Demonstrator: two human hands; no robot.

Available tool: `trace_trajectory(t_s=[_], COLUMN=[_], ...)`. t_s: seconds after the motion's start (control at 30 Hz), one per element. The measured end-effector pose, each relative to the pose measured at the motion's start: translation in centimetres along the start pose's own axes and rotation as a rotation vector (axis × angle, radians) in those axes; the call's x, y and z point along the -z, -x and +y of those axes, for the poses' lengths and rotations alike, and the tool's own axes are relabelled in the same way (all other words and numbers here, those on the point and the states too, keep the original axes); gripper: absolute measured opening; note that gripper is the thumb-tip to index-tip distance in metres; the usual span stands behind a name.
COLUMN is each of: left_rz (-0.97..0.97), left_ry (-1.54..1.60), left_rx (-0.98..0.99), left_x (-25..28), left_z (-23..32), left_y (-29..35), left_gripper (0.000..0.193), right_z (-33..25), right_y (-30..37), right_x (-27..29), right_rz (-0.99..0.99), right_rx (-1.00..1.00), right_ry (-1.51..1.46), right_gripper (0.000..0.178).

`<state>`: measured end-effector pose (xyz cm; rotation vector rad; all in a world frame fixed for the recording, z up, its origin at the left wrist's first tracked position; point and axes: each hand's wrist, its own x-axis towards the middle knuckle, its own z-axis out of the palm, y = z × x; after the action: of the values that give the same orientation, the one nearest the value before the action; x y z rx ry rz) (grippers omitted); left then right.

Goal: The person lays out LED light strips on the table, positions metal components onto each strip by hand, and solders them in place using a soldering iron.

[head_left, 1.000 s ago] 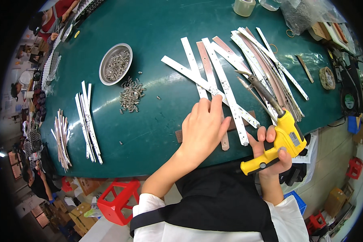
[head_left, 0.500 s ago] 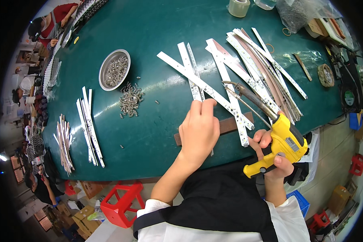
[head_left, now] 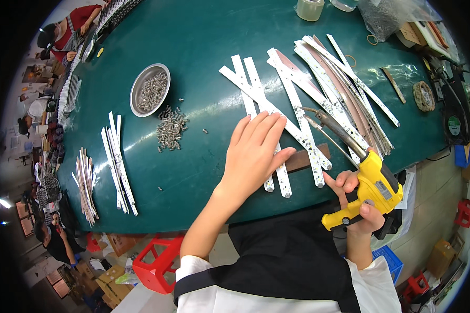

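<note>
My left hand (head_left: 251, 151) lies flat, fingers stretched, over several narrow white LED circuit strips (head_left: 249, 86). Their lower ends poke out beneath the palm and rest across a brown bar (head_left: 299, 161). My right hand (head_left: 366, 221) is wrapped round the handle of a yellow soldering gun (head_left: 379, 183). The gun's metal tip (head_left: 307, 110) and a thin guide tube beside it point up and left, above the strips. Just right of my left hand, more strips (head_left: 321, 93) lie in a loose, crossed heap.
A metal bowl (head_left: 150, 88) of small metal parts stands left, with a loose pile (head_left: 171, 129) beside it. Bundled strips (head_left: 119, 169) lie farther left. A tape roll (head_left: 309, 9) and a plastic bag (head_left: 379, 21) sit at the back. A red stool (head_left: 156, 263) stands below the table edge.
My left hand has gone from gripping strip ends to lying flat with fingers spread. The strips beneath it have shifted, now showing their lower ends. The soldering gun has moved slightly right.
</note>
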<state>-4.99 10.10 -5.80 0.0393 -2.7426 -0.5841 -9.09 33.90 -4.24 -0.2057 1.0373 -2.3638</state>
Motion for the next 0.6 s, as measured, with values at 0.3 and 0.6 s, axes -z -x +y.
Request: trace_trajectory(t_s=[0.3, 0.6], left_rz=[-0.230, -0.243], left_ry=[0.066, 0.074], left_rx=[-0.103, 0.007], left_x=[0.1, 0.9], left_z=[-1.8, -0.8], left_y=[-0.7, 1.2], left_gripper=[0.046, 0.055], right_z=[-1.1, 1.6], right_y=[-0.8, -2.1], right_x=[0.5, 0.6], right_rz=[0.050, -0.056], right_rx=[0.158, 0.032], right_ry=[0.256, -0.089], right_gripper=[0.090, 0.065])
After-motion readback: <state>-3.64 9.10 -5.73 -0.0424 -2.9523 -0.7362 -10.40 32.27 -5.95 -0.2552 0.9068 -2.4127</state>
